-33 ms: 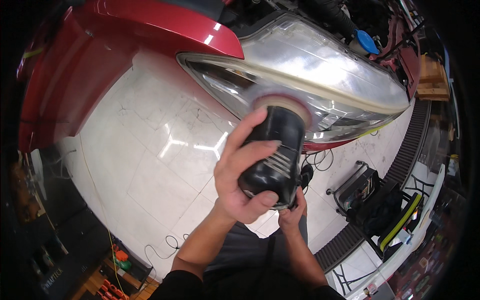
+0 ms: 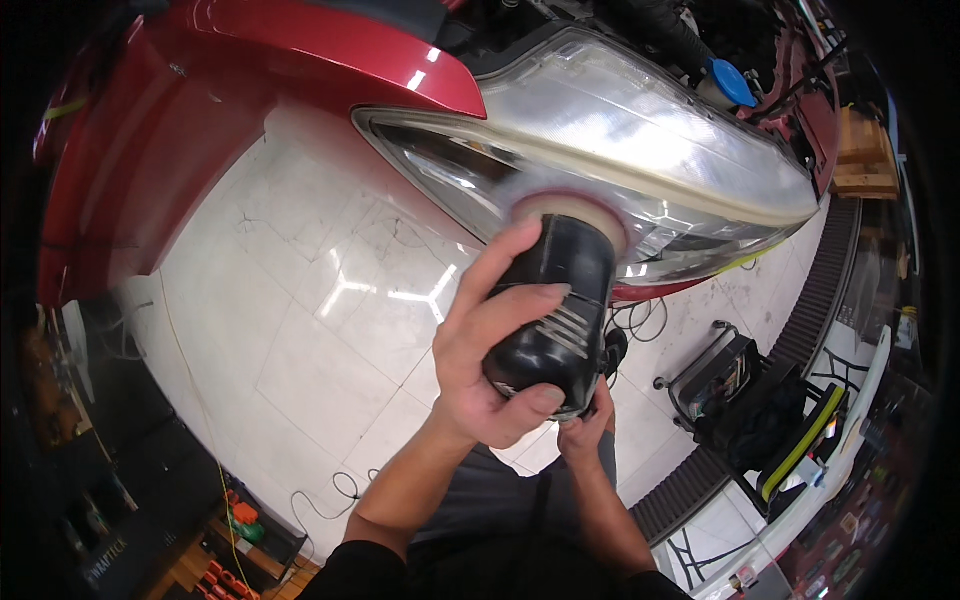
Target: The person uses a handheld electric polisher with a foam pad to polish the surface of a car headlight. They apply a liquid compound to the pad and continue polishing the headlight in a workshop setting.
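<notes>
The power tool is against the headlight, with the fender to the left and the wheeled cart on the floor to the right.

The body of the power tool looks to be of black plastic, smooth and rather glossy, with ridged slots in its surface. The headlight has a clear, plastic-like cover; its upper area appears hazy, while its lower part is shiny. The fender carries smooth, very glossy red paint. The floor has pale, polished tiles, which reflect light. The cap seems blue plastic, the trousers are matt grey cloth, and the crate is of wood.
</notes>
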### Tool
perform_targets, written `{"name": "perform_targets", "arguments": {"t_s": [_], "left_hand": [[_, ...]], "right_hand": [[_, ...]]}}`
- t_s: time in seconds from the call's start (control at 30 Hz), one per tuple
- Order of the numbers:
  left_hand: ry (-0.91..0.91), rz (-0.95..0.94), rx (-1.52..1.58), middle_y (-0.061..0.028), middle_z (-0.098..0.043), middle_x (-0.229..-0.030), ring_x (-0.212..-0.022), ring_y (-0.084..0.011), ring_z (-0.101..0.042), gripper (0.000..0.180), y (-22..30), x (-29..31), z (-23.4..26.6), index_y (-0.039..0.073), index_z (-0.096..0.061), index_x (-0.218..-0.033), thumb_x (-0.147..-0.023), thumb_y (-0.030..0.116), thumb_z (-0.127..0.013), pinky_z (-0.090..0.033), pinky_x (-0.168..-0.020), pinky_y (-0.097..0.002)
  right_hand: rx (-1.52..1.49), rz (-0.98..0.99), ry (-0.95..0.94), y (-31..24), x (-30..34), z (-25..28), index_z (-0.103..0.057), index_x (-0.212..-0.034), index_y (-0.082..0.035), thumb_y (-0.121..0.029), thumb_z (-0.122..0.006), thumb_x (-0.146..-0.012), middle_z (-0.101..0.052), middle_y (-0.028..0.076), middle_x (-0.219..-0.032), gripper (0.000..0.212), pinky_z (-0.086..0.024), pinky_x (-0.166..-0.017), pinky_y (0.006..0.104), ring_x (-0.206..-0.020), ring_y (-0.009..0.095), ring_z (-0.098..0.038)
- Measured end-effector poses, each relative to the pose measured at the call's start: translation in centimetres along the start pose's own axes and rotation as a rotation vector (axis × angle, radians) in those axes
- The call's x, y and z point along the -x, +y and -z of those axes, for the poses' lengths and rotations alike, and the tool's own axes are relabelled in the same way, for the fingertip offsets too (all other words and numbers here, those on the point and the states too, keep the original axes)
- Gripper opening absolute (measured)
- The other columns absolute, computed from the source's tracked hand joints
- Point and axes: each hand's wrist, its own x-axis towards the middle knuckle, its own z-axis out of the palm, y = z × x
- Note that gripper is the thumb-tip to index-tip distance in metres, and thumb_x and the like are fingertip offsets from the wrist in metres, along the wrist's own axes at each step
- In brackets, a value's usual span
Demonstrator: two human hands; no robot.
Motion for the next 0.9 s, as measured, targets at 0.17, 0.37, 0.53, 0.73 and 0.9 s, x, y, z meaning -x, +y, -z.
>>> {"name": "perform_targets", "arguments": {"t_s": [0.17, 0.37, 0.53, 0.73, 0.9], "left_hand": [[0.005, 0.013, -0.019, -0.0379, -0.046, -0.147, -0.132, -0.0471, -0.056, 0.065, -0.6, 0.0, 0.6, 0.001, -0.062, -0.128, -0.091, 0.054, -0.071, -0.045, -0.110, -0.0518], [0.122, 0.194, 0.079, -0.0345, -0.030, -0.157, -0.133, -0.0473, -0.053, 0.072, -1.6, -0.5, 4.1, 0.010, -0.047, -0.139, -0.095, 0.065, -0.061, -0.062, -0.091, -0.0558], [0.173, 0.246, 0.138, -0.0317, -0.027, -0.161, -0.127, -0.0494, -0.058, 0.069, -1.6, -0.5, 5.0, 0.012, -0.046, -0.140, -0.095, 0.062, -0.062, -0.067, -0.084, -0.0554], [0.179, 0.231, 0.100, -0.0328, -0.026, -0.161, -0.128, -0.0500, -0.056, 0.069, -0.8, -0.6, 2.4, 0.013, -0.046, -0.142, -0.096, 0.064, -0.059, -0.067, -0.082, -0.0552], [0.195, 0.239, 0.064, -0.0338, -0.024, -0.161, -0.129, -0.0505, -0.054, 0.069, 0.3, -0.1, -0.3, 0.016, -0.046, -0.142, -0.096, 0.066, -0.058, -0.067, -0.081, -0.0557]], "right_hand": [[-0.016, -0.003, -0.017, -0.8, -1.4, -1.7, -0.058, -0.132, 0.006, -0.061, -0.095, -0.064, -0.064, 0.009, -0.120, 0.102, -0.048, -0.099, 0.0321, -0.111, 0.018, -0.063], [0.041, 0.031, -0.095, -3.0, -2.4, -4.2, -0.060, -0.130, 0.005, -0.049, -0.096, -0.066, -0.065, 0.010, -0.117, 0.091, -0.048, -0.098, 0.0316, -0.109, 0.019, -0.064], [0.004, 0.018, -0.116, -3.7, -2.5, -4.6, -0.062, -0.130, 0.004, -0.039, -0.099, -0.065, -0.065, 0.011, -0.116, 0.086, -0.049, -0.096, 0.0313, -0.106, 0.020, -0.065], [0.038, 0.029, -0.130, -4.3, -3.0, -2.1, -0.064, -0.128, 0.003, -0.036, -0.100, -0.062, -0.066, 0.011, -0.114, 0.084, -0.049, -0.094, 0.0310, -0.104, 0.019, -0.065], [0.044, 0.040, -0.148, -5.2, -3.1, 0.2, -0.065, -0.127, 0.002, -0.033, -0.100, -0.059, -0.065, 0.011, -0.113, 0.084, -0.049, -0.093, 0.0312, -0.103, 0.020, -0.065]]}}
